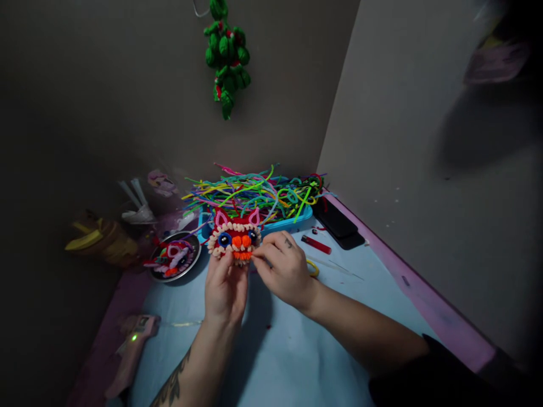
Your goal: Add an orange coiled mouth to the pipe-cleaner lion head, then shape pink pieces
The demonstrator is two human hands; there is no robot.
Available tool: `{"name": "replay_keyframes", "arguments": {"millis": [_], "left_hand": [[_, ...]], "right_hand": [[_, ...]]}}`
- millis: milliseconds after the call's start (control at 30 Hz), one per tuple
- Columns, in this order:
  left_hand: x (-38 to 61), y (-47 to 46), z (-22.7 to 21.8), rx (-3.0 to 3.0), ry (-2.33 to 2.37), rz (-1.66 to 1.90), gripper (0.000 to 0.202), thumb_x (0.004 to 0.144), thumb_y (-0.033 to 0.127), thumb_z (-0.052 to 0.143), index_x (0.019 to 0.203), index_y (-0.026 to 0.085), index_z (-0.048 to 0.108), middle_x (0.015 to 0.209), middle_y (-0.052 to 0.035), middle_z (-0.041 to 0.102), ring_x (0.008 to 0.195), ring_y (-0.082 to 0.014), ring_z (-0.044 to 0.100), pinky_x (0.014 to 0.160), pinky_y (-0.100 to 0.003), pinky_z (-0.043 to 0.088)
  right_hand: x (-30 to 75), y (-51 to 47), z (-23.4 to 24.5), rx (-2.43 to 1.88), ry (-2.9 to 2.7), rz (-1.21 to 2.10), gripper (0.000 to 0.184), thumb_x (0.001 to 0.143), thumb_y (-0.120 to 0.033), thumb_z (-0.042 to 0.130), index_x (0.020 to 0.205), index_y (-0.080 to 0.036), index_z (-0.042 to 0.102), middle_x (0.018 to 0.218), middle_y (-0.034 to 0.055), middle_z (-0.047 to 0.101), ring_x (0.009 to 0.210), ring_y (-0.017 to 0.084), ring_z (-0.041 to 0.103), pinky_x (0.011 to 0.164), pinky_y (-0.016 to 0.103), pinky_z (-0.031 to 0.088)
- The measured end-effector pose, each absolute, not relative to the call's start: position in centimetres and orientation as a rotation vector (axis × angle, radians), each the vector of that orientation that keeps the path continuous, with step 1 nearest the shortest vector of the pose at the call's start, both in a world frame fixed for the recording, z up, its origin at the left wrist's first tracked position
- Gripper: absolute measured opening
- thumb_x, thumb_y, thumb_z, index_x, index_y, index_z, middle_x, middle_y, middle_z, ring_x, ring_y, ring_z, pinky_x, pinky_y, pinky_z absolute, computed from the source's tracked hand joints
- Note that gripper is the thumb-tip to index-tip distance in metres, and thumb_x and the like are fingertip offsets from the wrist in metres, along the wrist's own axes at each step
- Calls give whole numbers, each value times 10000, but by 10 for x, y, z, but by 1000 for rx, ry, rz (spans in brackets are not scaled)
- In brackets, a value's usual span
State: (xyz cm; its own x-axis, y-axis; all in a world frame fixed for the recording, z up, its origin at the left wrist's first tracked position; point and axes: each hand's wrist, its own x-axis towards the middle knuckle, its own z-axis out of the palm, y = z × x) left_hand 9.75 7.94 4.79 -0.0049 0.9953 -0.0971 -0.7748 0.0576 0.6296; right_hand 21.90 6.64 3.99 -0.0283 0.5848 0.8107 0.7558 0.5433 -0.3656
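Gripping fuzzy face [236,241] by its base in left hand [224,289], curled snugly, above surface [292,345] | pinching at edge of orange mouth [242,256] with right hand [288,271], almost closed, cannot tell on what | best brace base, nudge gently | hidden: face's back; partly masked: yellow loop [316,270], blue tray [297,223] beyond

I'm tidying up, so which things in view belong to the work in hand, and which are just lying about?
Likely part of the work:
fuzzy animal face, in the left hand, right hand at its mouth
fuzzy stems in the blue tray
pink glue gun
yellow handle, perhaps scissors

Probably just lying about:
red lighter
dark phone-like slab
green decoration, hanging above
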Motion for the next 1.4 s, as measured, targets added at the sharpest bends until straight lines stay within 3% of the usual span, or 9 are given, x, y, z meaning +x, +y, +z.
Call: {"name": "replay_keyframes", "arguments": {"millis": [267, 533, 733, 867, 1400], "left_hand": [[97, 78, 46, 400, 578, 1415, 178, 738, 102, 699, 908, 155, 707, 945, -65, 745, 857, -167, 695, 776, -250, 548], [98, 79, 47, 360, 596, 1415, 249, 735, 89, 701, 974, 158, 706, 918, -57, 750, 807, -151, 702, 731, -233, 565], [98, 80, 48, 321, 649, 1430, 144, 744, 77, 697, 865, 155, 691, 822, -30, 735, 740, -132, 693, 683, -219, 563], [98, 79, 48, 292, 661, 1427, 177, 749, 68, 688, 904, 153, 697, 804, -31, 735, 716, -127, 692, 648, -204, 555], [98, 77, 47, 299, 682, 1413, 137, 799, 77, 654, 921, 126, 691, 865, -63, 746, 771, -145, 709, 718, -245, 588]], "right_hand": [[220, 69, 40, -1137, -1672, -68, 117, 837, -101, 603, 777, -183, 660, 818, 55, 613, 834, 202, 574, 766, 332, 492], [219, 67, 38, -1137, -1730, -204, 134, 870, -134, 599, 808, -194, 701, 817, 52, 631, 785, 189, 538, 716, 313, 468], [217, 67, 36, -1132, -1756, -289, 146, 880, -135, 591, 812, -194, 706, 804, 52, 647, 762, 188, 522, 704, 319, 458], [216, 67, 34, -1144, -1746, -262, 150, 876, -131, 584, 822, -192, 710, 815, 59, 631, 774, 189, 526, 704, 318, 461], [219, 69, 33, -916, -1833, -229, 304, 862, -51, 566, 932, -258, 778, 867, 62, 610, 806, 178, 505, 695, 297, 469]]}}
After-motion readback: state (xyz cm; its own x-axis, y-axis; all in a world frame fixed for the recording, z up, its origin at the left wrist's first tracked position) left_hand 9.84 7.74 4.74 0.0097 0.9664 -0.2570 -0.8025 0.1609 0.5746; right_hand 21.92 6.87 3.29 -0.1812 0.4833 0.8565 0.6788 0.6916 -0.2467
